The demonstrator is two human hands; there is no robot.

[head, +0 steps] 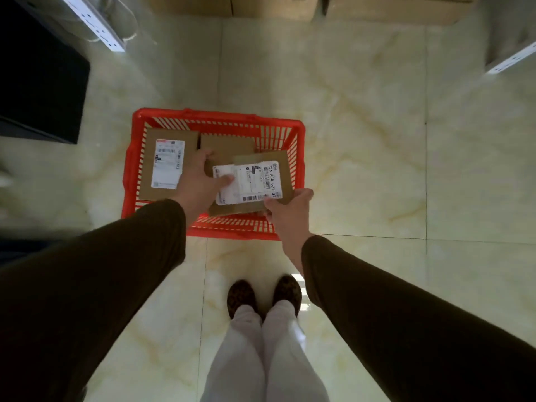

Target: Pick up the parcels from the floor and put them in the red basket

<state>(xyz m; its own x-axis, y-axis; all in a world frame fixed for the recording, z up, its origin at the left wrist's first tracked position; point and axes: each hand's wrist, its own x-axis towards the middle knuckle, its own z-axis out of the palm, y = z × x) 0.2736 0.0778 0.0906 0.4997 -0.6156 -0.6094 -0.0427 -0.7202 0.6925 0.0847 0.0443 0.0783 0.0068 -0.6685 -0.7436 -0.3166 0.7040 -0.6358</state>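
Note:
The red basket (136, 158) stands on the tiled floor in front of my feet. Inside it on the left lies a brown cardboard parcel (185, 143) with a white label, and a plain brown parcel (227, 146) rests at the back middle. Over the basket's right half I hold a third brown parcel (255, 181) with a large white shipping label. My left hand (200, 181) grips its left edge with the thumb on the label. My right hand (290, 210) grips its near right corner.
A black cabinet (40, 82) stands at the left. Large cardboard boxes (232, 7) line the far wall. White metal shelf rails (98, 24) sit at the top left and another at the right edge (510, 59). My shoes (261, 294) stand just behind the basket.

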